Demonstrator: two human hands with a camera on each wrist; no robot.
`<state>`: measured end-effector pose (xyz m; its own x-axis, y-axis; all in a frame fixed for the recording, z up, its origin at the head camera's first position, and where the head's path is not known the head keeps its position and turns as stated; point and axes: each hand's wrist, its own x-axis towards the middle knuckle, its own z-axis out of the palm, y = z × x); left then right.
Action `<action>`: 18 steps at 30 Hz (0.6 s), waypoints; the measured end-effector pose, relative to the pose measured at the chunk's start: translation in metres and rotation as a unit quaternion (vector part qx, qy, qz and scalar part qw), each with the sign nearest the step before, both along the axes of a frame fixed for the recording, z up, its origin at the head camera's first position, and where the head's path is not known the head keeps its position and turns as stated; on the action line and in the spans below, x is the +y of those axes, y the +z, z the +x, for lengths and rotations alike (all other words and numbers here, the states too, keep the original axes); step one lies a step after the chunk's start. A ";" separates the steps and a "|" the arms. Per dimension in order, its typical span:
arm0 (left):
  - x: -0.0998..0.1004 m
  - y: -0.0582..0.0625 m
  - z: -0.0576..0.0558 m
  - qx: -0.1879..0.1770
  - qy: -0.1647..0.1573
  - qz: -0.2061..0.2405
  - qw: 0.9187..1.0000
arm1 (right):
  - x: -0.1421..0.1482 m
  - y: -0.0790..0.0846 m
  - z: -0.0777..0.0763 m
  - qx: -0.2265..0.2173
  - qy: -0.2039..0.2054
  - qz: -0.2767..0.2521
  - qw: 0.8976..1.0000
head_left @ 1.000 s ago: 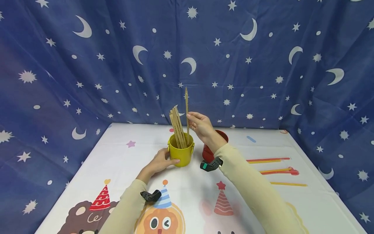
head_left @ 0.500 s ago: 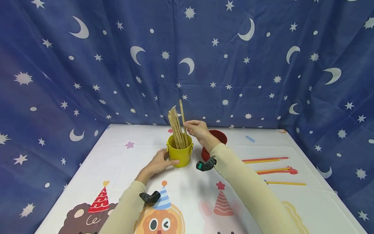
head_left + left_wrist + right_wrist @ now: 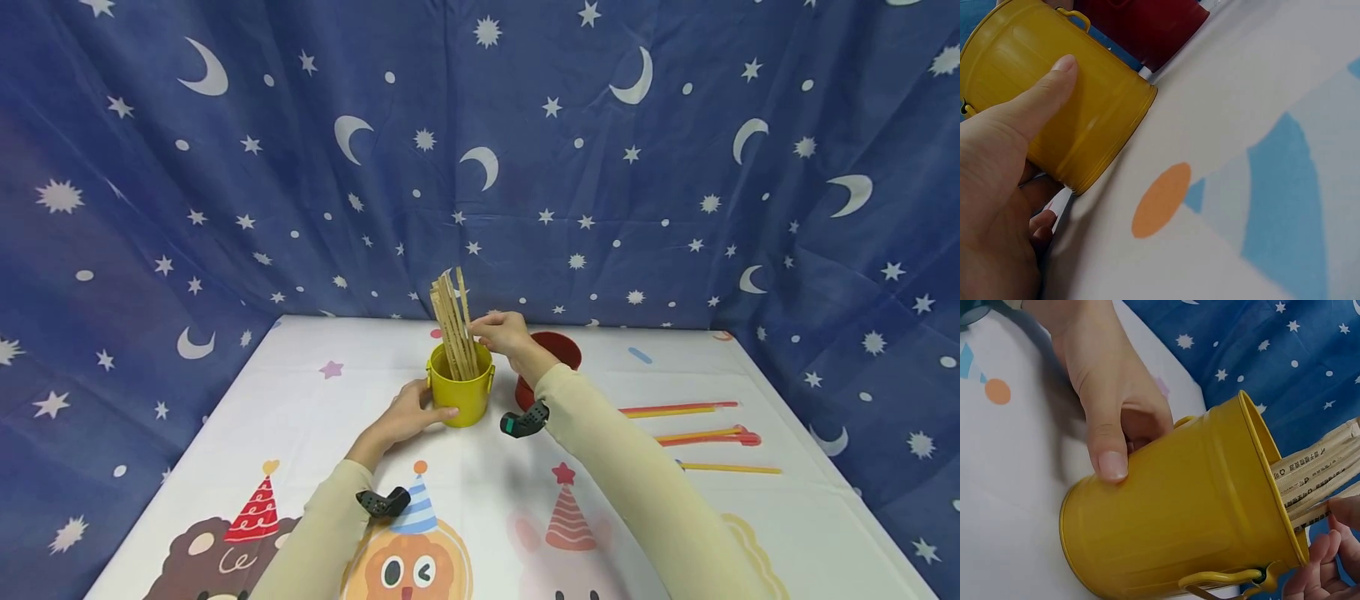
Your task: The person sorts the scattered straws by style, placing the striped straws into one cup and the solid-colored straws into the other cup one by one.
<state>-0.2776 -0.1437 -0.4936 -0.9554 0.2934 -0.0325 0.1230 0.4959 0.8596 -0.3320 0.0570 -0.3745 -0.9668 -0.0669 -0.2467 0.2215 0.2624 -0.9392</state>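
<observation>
Paper-wrapped sticks (image 3: 451,329) lean together in the yellow bucket (image 3: 461,408) near the frame's centre. We see the right hand (image 3: 504,332) pinching one above the rim, while the left hand (image 3: 409,414) grips the bucket's left side. Just right, we see a red bucket (image 3: 523,395); farther right, thin yellow sticks (image 3: 735,469).

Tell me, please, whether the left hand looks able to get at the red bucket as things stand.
Probably not directly: the left hand grips the yellow bucket, which stands between it and the red bucket, and the right arm crosses in front.
</observation>
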 end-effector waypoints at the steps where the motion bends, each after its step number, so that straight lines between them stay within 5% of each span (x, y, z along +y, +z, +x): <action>1: 0.000 0.000 0.000 -0.003 -0.001 0.002 1.000 | 0.000 0.000 0.000 -0.001 0.000 0.001 1.000; 18: 0.001 0.001 0.000 -0.008 0.010 0.000 1.000 | -0.002 -0.006 -0.002 -0.004 -0.008 0.025 1.000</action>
<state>-0.2772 -0.1426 -0.4924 -0.9604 0.2743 -0.0488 0.0987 0.4989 0.8610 -0.3344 0.0551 -0.3807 -0.9654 -0.0379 -0.2580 0.2347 0.3052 -0.9229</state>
